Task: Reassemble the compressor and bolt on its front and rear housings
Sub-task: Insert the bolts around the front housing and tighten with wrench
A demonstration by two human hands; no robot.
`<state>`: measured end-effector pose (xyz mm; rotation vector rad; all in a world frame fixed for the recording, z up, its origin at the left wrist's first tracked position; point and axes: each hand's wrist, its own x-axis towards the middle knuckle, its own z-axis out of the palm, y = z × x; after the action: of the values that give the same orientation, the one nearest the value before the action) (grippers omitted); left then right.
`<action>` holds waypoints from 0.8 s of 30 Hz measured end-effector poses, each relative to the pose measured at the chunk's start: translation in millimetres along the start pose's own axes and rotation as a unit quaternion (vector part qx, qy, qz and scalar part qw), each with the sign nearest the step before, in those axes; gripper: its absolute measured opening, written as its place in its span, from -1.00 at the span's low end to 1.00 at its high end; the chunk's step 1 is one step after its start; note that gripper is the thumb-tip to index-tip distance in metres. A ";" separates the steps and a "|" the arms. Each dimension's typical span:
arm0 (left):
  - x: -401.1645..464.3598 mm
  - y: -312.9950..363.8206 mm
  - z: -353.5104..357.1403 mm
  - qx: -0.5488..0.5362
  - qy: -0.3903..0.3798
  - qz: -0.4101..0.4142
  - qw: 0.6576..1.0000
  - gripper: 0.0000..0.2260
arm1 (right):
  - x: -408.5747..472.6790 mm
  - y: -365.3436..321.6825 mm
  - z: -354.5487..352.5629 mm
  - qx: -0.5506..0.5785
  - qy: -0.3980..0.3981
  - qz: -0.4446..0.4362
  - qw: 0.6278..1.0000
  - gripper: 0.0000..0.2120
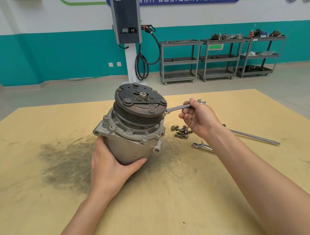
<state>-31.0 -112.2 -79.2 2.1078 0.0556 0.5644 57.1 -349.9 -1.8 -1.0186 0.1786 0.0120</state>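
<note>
Head view: left hand (109,165) cups the tilted compressor (132,130) on the table (46,213), right hand (197,117) pinches a wrench (179,107) at a housing bolt; seat the wrench squarely, brace firmly, loose bolts (180,132) nearby

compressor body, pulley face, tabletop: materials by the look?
Compressor body: probably cast aluminium, judging by the matte pale grey and cast lugs.
Pulley face: likely steel; dark, dull brown, possibly rust-tinged.
Tabletop: looks like wood or plywood, pale yellow with faint grain and a dark smudge.
</note>
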 end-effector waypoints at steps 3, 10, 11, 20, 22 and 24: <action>-0.4 -0.1 0.6 0.002 0.003 0.002 1.000 0.10 | 10.0 -6.9 4.4 -0.053 -0.012 0.017 0.998 -0.71; -0.6 0.1 0.9 0.001 0.002 -0.001 1.000 0.09 | 25.2 -13.0 16.3 -0.125 -0.063 0.080 0.987 -0.71; -0.6 -0.1 0.8 0.001 0.001 -0.001 1.000 0.10 | 26.1 -12.6 17.5 -0.126 -0.066 0.084 0.986 -0.71; -1.2 0.8 1.6 0.014 0.008 -0.005 1.000 0.09 | 1.4 17.3 2.6 -0.034 0.024 -0.076 0.996 -0.72; -1.8 1.3 1.7 0.016 0.006 -0.007 1.000 0.09 | -12.2 25.1 -2.5 -0.010 0.038 -0.109 0.993 -0.72; -1.8 2.1 1.9 0.015 0.005 -0.009 1.000 0.10 | -26.7 33.9 -6.2 0.009 0.045 -0.135 0.990 -0.70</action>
<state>-32.1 -115.3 -79.1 2.1319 0.0879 0.5660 26.7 -335.3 -29.5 -1.0187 0.1219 -0.2825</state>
